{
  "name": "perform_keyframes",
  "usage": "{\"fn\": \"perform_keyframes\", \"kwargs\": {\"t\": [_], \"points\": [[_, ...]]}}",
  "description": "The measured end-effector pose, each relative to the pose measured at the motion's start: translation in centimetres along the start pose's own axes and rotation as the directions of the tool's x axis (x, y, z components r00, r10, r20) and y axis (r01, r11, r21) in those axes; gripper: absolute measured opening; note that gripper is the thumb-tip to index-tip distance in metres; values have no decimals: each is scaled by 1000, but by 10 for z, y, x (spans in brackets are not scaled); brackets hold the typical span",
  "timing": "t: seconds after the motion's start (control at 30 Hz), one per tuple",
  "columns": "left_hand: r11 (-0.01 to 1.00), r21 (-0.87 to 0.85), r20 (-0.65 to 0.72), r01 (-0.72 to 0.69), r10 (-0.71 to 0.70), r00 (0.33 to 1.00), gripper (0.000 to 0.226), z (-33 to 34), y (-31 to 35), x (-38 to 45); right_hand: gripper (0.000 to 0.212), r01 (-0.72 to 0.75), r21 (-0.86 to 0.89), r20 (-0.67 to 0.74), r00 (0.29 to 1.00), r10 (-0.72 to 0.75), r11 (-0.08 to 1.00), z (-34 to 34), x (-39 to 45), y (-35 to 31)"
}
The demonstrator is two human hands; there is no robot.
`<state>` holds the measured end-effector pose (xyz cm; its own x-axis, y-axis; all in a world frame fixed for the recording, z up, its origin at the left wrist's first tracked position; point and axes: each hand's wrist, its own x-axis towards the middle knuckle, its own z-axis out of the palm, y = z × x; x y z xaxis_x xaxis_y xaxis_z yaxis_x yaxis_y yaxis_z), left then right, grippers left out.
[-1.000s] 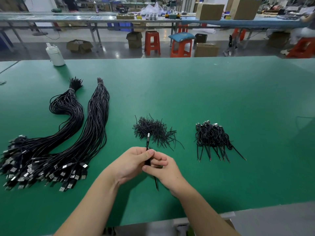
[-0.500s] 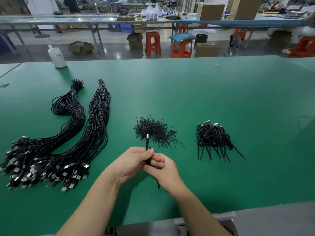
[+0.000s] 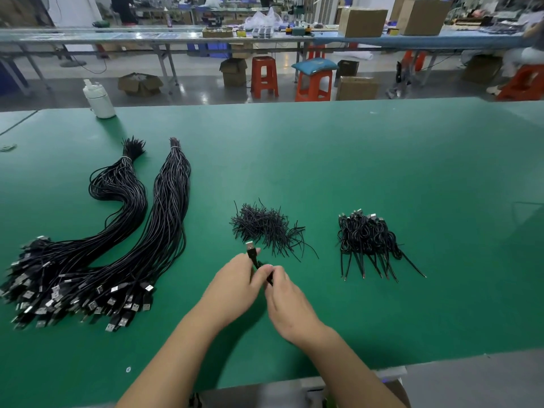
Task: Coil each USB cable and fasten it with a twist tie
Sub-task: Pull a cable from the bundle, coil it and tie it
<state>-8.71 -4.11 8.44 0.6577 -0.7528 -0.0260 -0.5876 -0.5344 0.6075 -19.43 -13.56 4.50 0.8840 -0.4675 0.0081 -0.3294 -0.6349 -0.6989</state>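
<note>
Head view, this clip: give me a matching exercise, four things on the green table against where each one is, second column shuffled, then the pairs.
Things
1. white bottle
2. pile of twist ties
3. heap of coiled cables
4. long uncoiled cable bundles

Places
A. left part of the table, plugs toward the near edge
B. far left, near the table's back edge
C. right of the hands
D. middle of the table, just beyond the hands

Pairs: 1-B, 2-D, 3-C, 4-A

The left hand and right hand together hold one USB cable.
</note>
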Motion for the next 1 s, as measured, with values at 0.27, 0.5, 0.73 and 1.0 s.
{"fn": "perform_keyframes", "kwargs": {"t": [0.27, 0.5, 0.73, 1.0], "points": [[994, -5, 48, -110, 110, 993, 18, -14, -2, 10, 17, -45, 79, 122, 992, 35, 996, 3, -1, -1], [987, 105, 32, -118, 115, 993, 20, -11, -1, 25, 30, -80, 281, 122, 991, 47, 956, 5, 3, -3], [998, -55, 105, -27, 32, 994, 18, 4, -2, 36, 30, -27, 6, 82, 996, 27, 1000, 2, 8, 10], [957, -191, -130, 220, -247, 960, 13, 31, -29, 60, 29, -221, 292, -171, 945, 278, 931, -1, 23, 43]]}}
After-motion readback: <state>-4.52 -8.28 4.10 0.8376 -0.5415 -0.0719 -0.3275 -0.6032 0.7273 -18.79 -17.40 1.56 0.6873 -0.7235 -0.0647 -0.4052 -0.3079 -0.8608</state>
